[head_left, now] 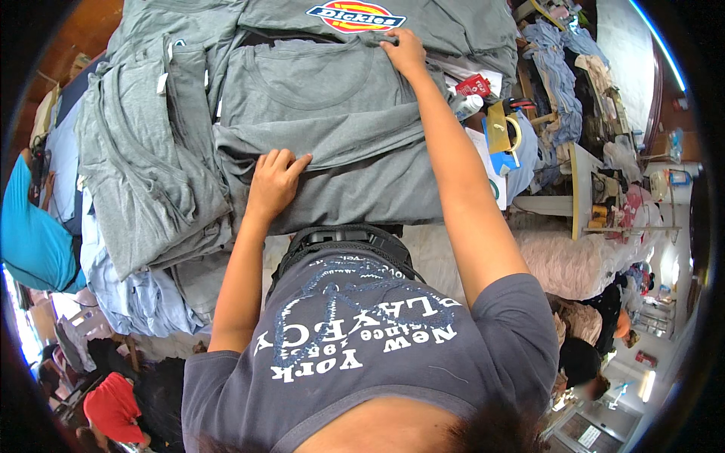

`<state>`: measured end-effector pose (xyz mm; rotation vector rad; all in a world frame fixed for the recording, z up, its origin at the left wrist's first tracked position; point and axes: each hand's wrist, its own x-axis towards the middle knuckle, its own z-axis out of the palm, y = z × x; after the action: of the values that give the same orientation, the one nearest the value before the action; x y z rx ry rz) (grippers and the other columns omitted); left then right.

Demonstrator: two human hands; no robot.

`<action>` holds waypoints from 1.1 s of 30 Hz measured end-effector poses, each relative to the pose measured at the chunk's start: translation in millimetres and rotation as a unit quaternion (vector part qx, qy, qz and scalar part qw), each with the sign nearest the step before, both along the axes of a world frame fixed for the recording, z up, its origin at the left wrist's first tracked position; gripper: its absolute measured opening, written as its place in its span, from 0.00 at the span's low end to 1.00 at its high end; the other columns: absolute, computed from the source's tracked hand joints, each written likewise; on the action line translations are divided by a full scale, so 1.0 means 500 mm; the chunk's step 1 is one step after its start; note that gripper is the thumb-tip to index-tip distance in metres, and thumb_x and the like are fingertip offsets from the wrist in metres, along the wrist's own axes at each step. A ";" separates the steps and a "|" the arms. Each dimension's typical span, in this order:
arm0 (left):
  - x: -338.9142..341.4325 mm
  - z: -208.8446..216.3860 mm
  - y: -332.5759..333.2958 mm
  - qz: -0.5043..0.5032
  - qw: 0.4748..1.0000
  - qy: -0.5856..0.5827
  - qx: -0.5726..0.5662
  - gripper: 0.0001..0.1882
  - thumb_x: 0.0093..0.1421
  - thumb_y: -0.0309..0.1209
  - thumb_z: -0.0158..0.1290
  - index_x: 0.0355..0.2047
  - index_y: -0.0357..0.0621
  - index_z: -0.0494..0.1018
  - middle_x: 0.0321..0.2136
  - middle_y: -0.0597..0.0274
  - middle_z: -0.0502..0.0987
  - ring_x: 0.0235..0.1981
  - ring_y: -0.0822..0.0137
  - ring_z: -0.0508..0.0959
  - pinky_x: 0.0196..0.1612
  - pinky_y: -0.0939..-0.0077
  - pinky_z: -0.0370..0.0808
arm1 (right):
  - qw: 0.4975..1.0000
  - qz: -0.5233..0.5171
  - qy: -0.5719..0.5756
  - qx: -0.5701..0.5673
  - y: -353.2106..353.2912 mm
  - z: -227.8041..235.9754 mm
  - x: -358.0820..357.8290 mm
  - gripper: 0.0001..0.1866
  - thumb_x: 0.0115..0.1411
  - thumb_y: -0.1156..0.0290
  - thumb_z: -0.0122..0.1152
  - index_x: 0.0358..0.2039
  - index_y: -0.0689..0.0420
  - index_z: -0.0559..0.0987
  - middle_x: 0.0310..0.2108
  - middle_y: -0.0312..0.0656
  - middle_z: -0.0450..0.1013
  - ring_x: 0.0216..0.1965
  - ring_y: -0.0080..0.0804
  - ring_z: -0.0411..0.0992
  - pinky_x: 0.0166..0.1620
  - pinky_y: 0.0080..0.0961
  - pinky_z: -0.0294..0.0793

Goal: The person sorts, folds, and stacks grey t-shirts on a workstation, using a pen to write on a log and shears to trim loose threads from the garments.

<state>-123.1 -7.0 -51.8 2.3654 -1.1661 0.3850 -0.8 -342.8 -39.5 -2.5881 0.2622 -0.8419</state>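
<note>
A grey T-shirt point(317, 83) lies in front of me, its neckline toward the far side and its lower part folded up in a loose band. My left hand point(273, 181) is at the near edge of that band, fingers bent and closed on the cloth; their tips are partly hidden. With my right arm stretched out, my right hand point(404, 54) pinches the shirt's far right shoulder, near the neckline. Just beyond it, another grey shirt point(453, 38) with a colourful logo is spread out.
Folded grey shirts point(143, 158) are piled at the left, over light blue cloth point(128, 279). On the right are a tape roll point(516, 132), a white bottle point(469, 106) and a red packet point(474, 86). A person in a blue top point(34, 226) is at the far left.
</note>
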 end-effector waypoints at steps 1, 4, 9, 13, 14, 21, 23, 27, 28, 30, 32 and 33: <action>-0.010 0.002 0.003 0.016 0.999 0.041 -0.010 0.18 0.44 0.23 0.51 0.39 0.48 0.72 0.25 0.63 0.66 0.29 0.63 0.68 0.36 0.70 0.65 | 0.997 0.057 -0.023 0.056 0.003 0.012 -0.008 0.13 0.46 0.64 0.61 0.33 0.56 0.76 0.34 0.40 0.74 0.38 0.37 0.70 0.42 0.28 0.67; -0.014 0.025 0.009 0.039 0.983 0.163 -0.081 0.24 0.45 0.23 0.54 0.45 0.46 0.68 0.30 0.59 0.66 0.32 0.63 0.68 0.36 0.72 0.67 | 0.944 0.215 -0.036 0.245 -0.005 0.052 -0.083 0.11 0.46 0.70 0.61 0.32 0.58 0.76 0.34 0.37 0.74 0.37 0.28 0.70 0.42 0.23 0.66; 0.010 0.081 0.021 0.163 0.953 0.098 -0.234 0.30 0.44 0.19 0.55 0.50 0.46 0.64 0.39 0.57 0.65 0.37 0.65 0.68 0.35 0.78 0.68 | 0.851 0.321 0.132 0.393 0.007 0.117 -0.307 0.06 0.46 0.84 0.54 0.26 0.60 0.72 0.36 0.40 0.73 0.46 0.31 0.68 0.50 0.25 0.64; 0.053 0.123 0.023 0.200 0.973 -0.090 -0.075 0.34 0.42 0.15 0.49 0.53 0.51 0.61 0.50 0.54 0.60 0.52 0.54 0.59 0.54 0.67 0.57 | 0.868 0.323 0.177 0.333 0.006 0.080 -0.405 0.08 0.43 0.86 0.50 0.23 0.60 0.72 0.34 0.39 0.75 0.50 0.35 0.65 0.53 0.30 0.60; 0.065 0.125 0.023 0.190 0.975 -0.106 -0.050 0.36 0.41 0.14 0.47 0.53 0.52 0.61 0.51 0.55 0.59 0.54 0.53 0.57 0.55 0.67 0.56 | 0.881 0.319 0.182 0.299 0.013 0.072 -0.422 0.08 0.42 0.86 0.49 0.22 0.59 0.72 0.34 0.38 0.75 0.51 0.36 0.64 0.53 0.31 0.59; 0.186 0.083 0.011 0.146 0.985 0.063 0.065 0.43 0.38 0.19 0.42 0.59 0.58 0.51 0.54 0.54 0.58 0.57 0.51 0.54 0.53 0.37 0.47 | 0.939 0.265 0.216 0.038 0.062 0.024 -0.461 0.07 0.40 0.83 0.46 0.17 0.57 0.71 0.36 0.30 0.74 0.53 0.32 0.62 0.56 0.37 0.52; 0.206 0.079 0.003 0.172 0.966 0.159 0.109 0.42 0.37 0.22 0.44 0.58 0.54 0.52 0.50 0.54 0.65 0.52 0.55 0.63 0.54 0.47 0.53 | 0.940 0.261 0.216 0.030 0.063 0.018 -0.462 0.07 0.40 0.84 0.46 0.17 0.57 0.71 0.36 0.30 0.74 0.53 0.32 0.62 0.56 0.37 0.51; 0.223 0.077 0.033 0.049 0.941 0.317 -0.111 0.31 0.36 0.20 0.43 0.47 0.46 0.68 0.34 0.53 0.73 0.39 0.54 0.71 0.47 0.73 0.64 | 0.940 0.262 0.208 0.070 0.044 -0.003 -0.458 0.08 0.40 0.84 0.46 0.18 0.57 0.72 0.36 0.30 0.74 0.54 0.31 0.62 0.57 0.38 0.49; 0.205 0.073 0.050 0.045 0.951 0.298 -0.072 0.29 0.35 0.19 0.43 0.43 0.45 0.70 0.33 0.53 0.72 0.38 0.54 0.71 0.46 0.72 0.64 | 0.940 0.261 0.205 0.082 0.042 -0.008 -0.462 0.08 0.41 0.83 0.45 0.18 0.56 0.72 0.36 0.29 0.74 0.54 0.30 0.62 0.57 0.38 0.48; 0.172 0.059 0.093 0.037 0.965 0.258 0.007 0.24 0.35 0.17 0.41 0.36 0.42 0.73 0.32 0.54 0.72 0.38 0.54 0.71 0.44 0.71 0.65 | 0.941 0.263 0.196 0.085 0.046 -0.006 -0.464 0.08 0.40 0.83 0.45 0.19 0.56 0.72 0.37 0.30 0.74 0.54 0.31 0.61 0.58 0.39 0.47; 0.099 0.111 0.099 0.014 0.980 0.186 0.072 0.21 0.35 0.15 0.40 0.31 0.40 0.73 0.31 0.53 0.72 0.38 0.54 0.71 0.43 0.72 0.66 | 0.940 0.266 0.195 0.091 0.045 0.000 -0.468 0.09 0.40 0.84 0.45 0.20 0.57 0.73 0.36 0.32 0.74 0.53 0.31 0.63 0.57 0.38 0.50; 0.069 0.132 0.105 0.003 0.984 0.147 0.104 0.20 0.35 0.14 0.39 0.29 0.39 0.74 0.31 0.53 0.72 0.37 0.54 0.71 0.43 0.72 0.66 | 0.937 0.272 0.198 0.093 0.044 0.005 -0.469 0.10 0.41 0.84 0.44 0.22 0.57 0.73 0.36 0.33 0.74 0.51 0.31 0.64 0.56 0.36 0.52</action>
<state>-88.3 45.5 14.3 2.4947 -1.1023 -0.0891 -235.1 -320.7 -36.8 -2.4340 -0.2500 -0.0919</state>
